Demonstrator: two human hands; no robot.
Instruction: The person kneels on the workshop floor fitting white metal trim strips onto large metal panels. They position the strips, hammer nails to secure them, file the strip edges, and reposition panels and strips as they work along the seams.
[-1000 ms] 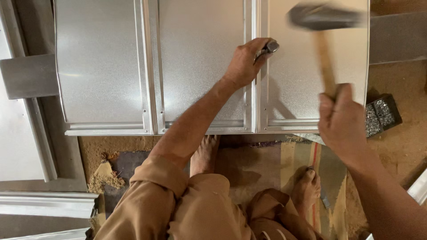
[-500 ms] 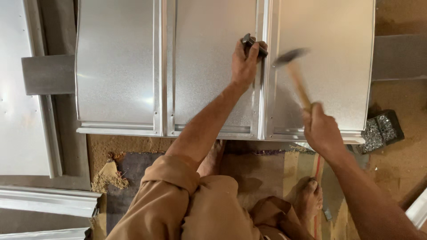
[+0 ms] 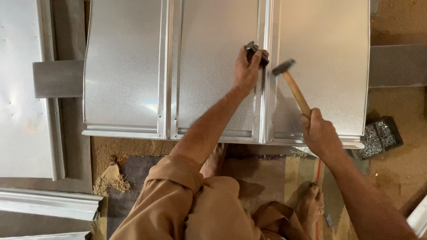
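Observation:
A large galvanized metal sheet (image 3: 209, 58) with raised folded seams lies flat on the floor in front of me. My left hand (image 3: 247, 71) grips a short dark metal tool (image 3: 253, 50) and holds it against the right seam (image 3: 266, 75). My right hand (image 3: 321, 133) grips the wooden handle of a hammer (image 3: 293, 86), whose steel head hangs just right of the dark tool, close to the seam. My bare feet and bent knees in tan trousers are at the sheet's near edge.
A small dark tray of metal fasteners (image 3: 380, 137) sits on the sandy floor at the right. More metal sheets and profiles (image 3: 26, 102) lie at the left. A grey bar (image 3: 58, 79) runs under the sheet. Sawdust (image 3: 111, 178) is piled near my left knee.
The hammer came down from high at the upper right to just beside the dark tool. My left hand stayed on the seam; the view shifted slightly.

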